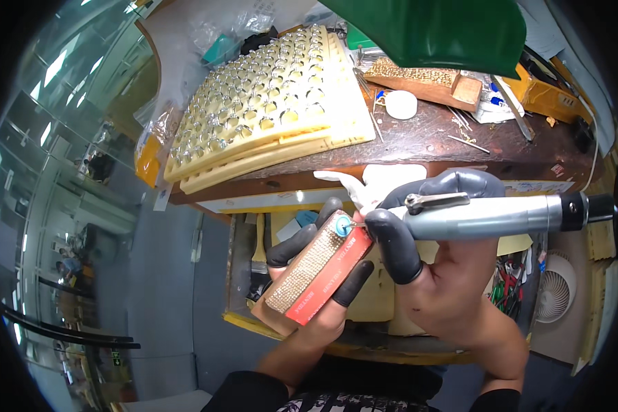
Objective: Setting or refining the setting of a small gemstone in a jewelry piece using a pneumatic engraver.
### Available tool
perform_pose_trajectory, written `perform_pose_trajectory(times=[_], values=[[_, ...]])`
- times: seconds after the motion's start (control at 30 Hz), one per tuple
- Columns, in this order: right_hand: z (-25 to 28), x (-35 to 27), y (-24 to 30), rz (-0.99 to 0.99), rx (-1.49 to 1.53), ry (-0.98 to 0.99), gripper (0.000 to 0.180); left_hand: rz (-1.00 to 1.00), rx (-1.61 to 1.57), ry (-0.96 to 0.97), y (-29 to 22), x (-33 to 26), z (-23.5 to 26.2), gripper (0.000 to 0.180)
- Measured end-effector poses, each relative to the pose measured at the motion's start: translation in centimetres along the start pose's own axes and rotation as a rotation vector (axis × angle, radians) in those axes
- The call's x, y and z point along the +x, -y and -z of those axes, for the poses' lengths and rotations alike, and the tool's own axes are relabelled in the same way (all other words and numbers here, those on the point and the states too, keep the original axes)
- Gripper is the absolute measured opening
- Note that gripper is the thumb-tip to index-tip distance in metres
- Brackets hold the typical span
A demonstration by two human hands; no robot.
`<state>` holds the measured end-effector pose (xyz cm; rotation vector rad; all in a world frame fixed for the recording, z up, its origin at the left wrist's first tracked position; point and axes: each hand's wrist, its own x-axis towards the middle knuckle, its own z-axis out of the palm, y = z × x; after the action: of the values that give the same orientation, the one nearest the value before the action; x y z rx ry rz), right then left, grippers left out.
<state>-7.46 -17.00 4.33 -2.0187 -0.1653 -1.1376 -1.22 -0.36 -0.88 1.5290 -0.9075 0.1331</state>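
Observation:
My left hand (327,317), with black coverings on its fingers, grips a narrow block (302,285) from both sides. Tight rows of tiny beige-gold pieces cover the block's top, and a red label runs along one side. In my right hand (429,264), also with black-covered fingers, lies a silver rotary tool handpiece (511,214), pinched near its front. A small blue wheel (341,225) on its thin shaft sits at the far end of the block; I cannot tell whether it touches. Behind the hands a white wrapped piece (391,180) juts from the bench edge.
Stacked cream trays (254,154) of shiny rings stand at the bench's left. A green lamp shade (439,34) hangs overhead. Farther right are a wooden box (453,89), a white round lid (401,104) and loose metal rods. Below, an open drawer (237,319) holds tools; a fan (556,287) stands right.

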Motion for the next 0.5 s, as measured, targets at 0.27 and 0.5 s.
perform_pose_trajectory(times=[0.27,0.5], values=[[-0.4,-0.2,0.1,-0.016,0.037,-0.013,0.01,0.007,-0.35,-0.146,-0.4,0.4,-1.7,0.065],[-0.2,-0.8,-1.3,-0.015,0.073,0.074,0.031,0.101,-0.358,-0.188,-0.1,0.0,-1.6,0.065]])
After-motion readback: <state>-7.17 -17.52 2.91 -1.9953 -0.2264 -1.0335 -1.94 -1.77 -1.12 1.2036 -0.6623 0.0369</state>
